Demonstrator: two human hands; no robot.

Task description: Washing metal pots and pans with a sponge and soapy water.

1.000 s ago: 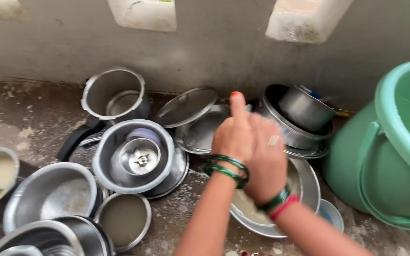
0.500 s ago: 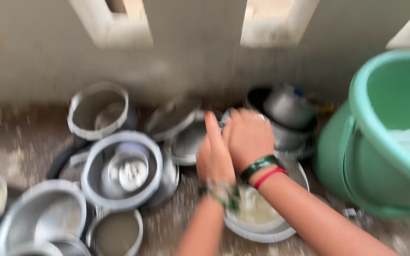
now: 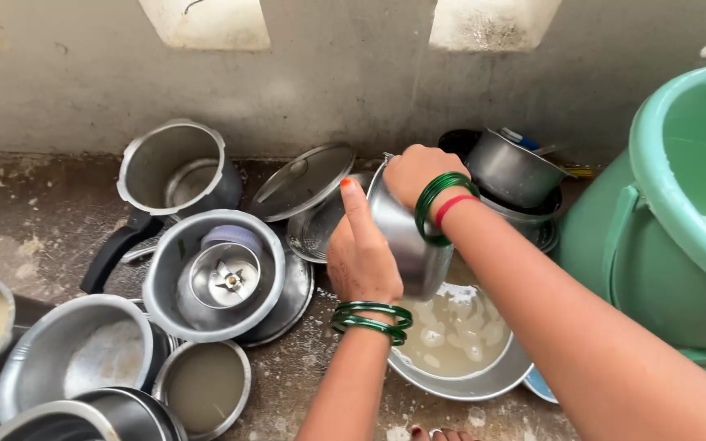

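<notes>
Floor: wet, speckled concrete under a grey wall, crowded with steel vessels.
Right hand: clamped over the rim of a steel pot, tilted on its side.
Left hand: flat against the pot's wall at 9 o'clock, forefinger raised, not closed round it.
Pot's place: just above a wide steel basin of cloudy water, at 6 o'clock.
At 9 o'clock: blender jar inside a steel bowl.
At 10 o'clock: pressure cooker with black handle.
At 3 o'clock: green plastic tub.
</notes>
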